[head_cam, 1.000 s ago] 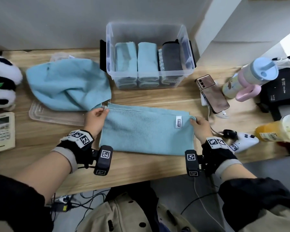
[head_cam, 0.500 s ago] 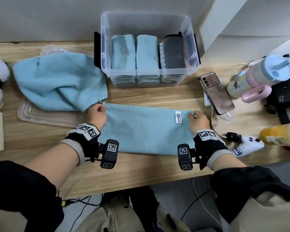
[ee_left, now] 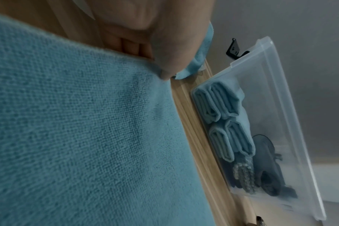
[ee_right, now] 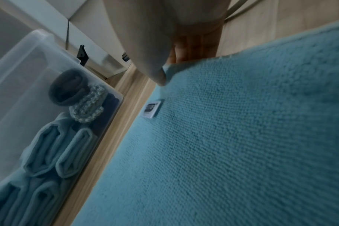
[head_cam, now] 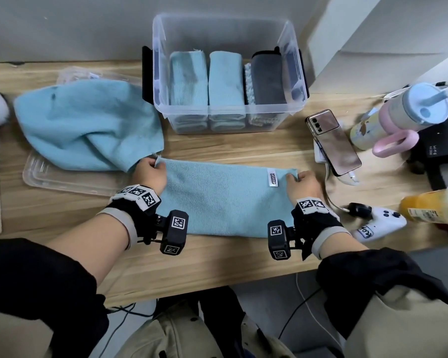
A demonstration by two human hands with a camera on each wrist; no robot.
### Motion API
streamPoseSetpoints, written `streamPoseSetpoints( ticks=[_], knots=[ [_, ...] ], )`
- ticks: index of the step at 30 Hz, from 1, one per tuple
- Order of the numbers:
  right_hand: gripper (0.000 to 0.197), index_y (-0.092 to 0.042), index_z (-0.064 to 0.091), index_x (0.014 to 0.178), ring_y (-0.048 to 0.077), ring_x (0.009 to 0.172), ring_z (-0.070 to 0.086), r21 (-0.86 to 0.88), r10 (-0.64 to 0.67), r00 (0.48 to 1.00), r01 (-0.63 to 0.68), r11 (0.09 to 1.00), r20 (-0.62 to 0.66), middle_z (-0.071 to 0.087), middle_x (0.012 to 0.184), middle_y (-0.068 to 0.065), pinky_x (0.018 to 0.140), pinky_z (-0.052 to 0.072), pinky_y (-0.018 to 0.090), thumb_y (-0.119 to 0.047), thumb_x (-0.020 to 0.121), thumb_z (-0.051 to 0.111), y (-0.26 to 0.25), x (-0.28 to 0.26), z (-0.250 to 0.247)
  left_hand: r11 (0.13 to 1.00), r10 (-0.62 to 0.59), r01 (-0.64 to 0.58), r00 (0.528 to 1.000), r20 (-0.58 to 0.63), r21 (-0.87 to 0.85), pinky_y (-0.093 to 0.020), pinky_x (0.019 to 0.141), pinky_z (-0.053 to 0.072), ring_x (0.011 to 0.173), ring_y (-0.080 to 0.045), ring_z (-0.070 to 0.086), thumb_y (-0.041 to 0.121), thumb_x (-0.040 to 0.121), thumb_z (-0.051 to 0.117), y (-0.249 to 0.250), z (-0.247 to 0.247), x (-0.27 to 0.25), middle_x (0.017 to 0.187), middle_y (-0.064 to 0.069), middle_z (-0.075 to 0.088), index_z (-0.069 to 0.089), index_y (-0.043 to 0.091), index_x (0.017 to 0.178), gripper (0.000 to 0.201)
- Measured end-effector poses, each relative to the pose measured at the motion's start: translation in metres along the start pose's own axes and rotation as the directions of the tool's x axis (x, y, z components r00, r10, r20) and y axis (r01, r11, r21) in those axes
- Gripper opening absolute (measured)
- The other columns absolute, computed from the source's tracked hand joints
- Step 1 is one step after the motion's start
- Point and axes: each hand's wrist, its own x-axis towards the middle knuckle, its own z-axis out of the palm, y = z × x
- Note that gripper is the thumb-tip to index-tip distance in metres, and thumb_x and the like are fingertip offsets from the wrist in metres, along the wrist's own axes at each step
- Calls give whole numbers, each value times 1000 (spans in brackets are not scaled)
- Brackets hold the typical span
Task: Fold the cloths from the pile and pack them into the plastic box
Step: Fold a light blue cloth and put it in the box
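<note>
Cloth (head_cam: 224,200) lies flat on table (head_cam: 217,257), in front of box (head_cam: 163,73). My left hand (head_cam: 150,174) pinches its far left corner; my right hand (head_cam: 304,183) pinches its far right corner

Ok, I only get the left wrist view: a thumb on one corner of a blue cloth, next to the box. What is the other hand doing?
Observer: The right hand pinches the far right corner of the flat cloth, beside its white label.
Operator: Are there more cloths waiting to be folded?
Observer: Yes, a crumpled blue cloth lies on a clear lid, to the left of the box.
Operator: Anything close to the right hand to watch for?
Observer: A phone lies just beyond it, and a white game controller sits by the wrist.
</note>
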Motion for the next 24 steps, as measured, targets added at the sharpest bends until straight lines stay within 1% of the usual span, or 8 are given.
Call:
streamPoseSetpoints(
  ticks=[2, 6, 8, 10, 15, 18, 21, 24],
  knots=[
    [20, -8, 52, 88, 33, 87, 61, 59, 31, 998, -28, 998, -46, 63, 91, 16, 77, 47, 34, -28, 87, 56, 3, -6, -2, 998, -15, 16, 1000, 20, -62, -22, 75, 38, 95, -26, 61, 26, 86, 57, 2, -1, -4, 105, -8, 67, 62, 11, 109, 28],
    [39, -16, 39, 53, 27, 69, 48, 71, 40, 998, -37, 997, -42, 49, 65, 10, 66, 39, 30, -37, 78, 60, 15, -25, -1, 983, 32, -32, 999, -2, -179, -32, 86, 48, 98, -29, 61, 19, 82, 60, -5, -2, -11, 106, -12, 65, 56, 7, 106, 27],
    [36, -13, 55, 65, 31, 84, 55, 23, 66, 997, -65, 998, -29, 57, 82, 16, 73, 42, 31, -48, 69, 62, 24, -36, 2, 978, 64, -72, 997, -48, -197, -42, 91, 48, 100, -33, 60, 16, 82, 57, -10, -5, -17, 107, -17, 64, 55, 6, 104, 25],
    [48, -6, 65, 93, 34, 103, 55, -40, 92, 996, -93, 995, -11, 59, 104, 16, 85, 46, 35, -48, 69, 68, 32, -43, 9, 979, 93, -108, 991, -94, -170, -44, 93, 47, 104, -34, 57, 13, 81, 54, -13, -8, -25, 109, -18, 61, 55, 6, 103, 23],
    [31, -4, 64, 97, 31, 93, 62, 144, 77, 989, -95, 985, 130, 66, 93, 11, 72, 46, 30, -28, 79, 66, 26, -53, 7, 964, 222, -233, 971, -88, -132, -41, 97, 42, 108, -33, 52, 5, 80, 54, -7, -10, -42, 110, -18, 59, 58, 5, 105, 25],
    [25, 0, 58, 99, 24, 88, 61, 289, -79, 991, 43, 956, 112, 65, 95, 12, 71, 41, 27, -13, 80, 68, 13, -61, 0, 929, 320, -309, 947, 21, -201, -37, 95, 42, 105, -31, 54, 2, 81, 56, 8, -9, -50, 109, -19, 57, 57, 5, 106, 25],
    [21, -15, 54, 90, 20, 84, 58, 381, -297, 948, 235, 894, 111, 63, 89, 4, 75, 42, 28, -6, 78, 69, -3, -75, -5, 887, 440, -388, 874, 204, -250, -27, 92, 38, 102, -20, 50, 2, 81, 60, 33, -10, -66, 117, -15, 52, 52, 9, 115, 35],
    [28, -28, 50, 75, 18, 76, 57, 341, -507, 848, 435, 834, 158, 60, 76, -5, 74, 44, 34, -8, 76, 70, -19, -87, -16, 813, 582, -512, 717, 384, -278, -27, 100, 33, 116, -14, 42, 8, 79, 67, 61, -20, -84, 131, -7, 43, 43, 20, 130, 58]
  ],
)
